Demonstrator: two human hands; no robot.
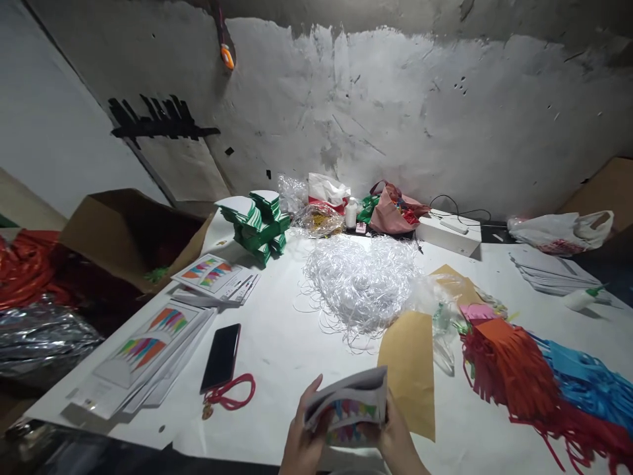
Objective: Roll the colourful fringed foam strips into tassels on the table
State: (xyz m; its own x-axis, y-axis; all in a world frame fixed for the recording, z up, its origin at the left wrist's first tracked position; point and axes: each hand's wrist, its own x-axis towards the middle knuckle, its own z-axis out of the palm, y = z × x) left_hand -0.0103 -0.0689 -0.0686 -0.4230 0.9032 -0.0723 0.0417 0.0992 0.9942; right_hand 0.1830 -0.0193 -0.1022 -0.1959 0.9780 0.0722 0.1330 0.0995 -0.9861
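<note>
Both of my hands are closed on a printed paper sheet (353, 389) at the table's front edge. The sheet is bent over, with a colourful striped print on its inner side. My left hand (305, 432) grips its left edge, thumb inside the fold. On the other side my right hand (395, 435) clasps the right edge, and its fingers are partly hidden by the paper. A tan paper envelope (413, 369) lies flat just beyond my right hand. To the left are a black phone (221, 356) and its red cord (242, 392).
A heap of white string (363, 277) covers the table's middle. Stacks of printed sheets (153, 343) lie left, below green-edged paper pieces (257, 224). Red fringed paper (514, 363), blue fringed paper (588, 376) and a glue bottle (581, 299) lie right. A cardboard box (133, 231) stands left.
</note>
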